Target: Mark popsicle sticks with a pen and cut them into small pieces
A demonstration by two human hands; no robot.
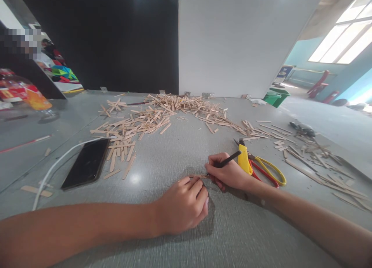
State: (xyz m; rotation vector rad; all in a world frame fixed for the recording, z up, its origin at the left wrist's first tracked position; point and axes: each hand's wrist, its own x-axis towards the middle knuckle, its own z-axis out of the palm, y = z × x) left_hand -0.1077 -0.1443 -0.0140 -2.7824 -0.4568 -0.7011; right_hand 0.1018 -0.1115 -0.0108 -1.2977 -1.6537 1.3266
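Plainly, a stick lies pinned beneath left fingers, beside right fingers (gripping a pen).

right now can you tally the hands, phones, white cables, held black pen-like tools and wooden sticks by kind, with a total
Hands: 2 (left hand, right hand)
Phone: 1
White cable: 1
Black pen-like tool, in the right hand: 1
Total: 5, leaving out the wooden sticks, which overlap too much to count
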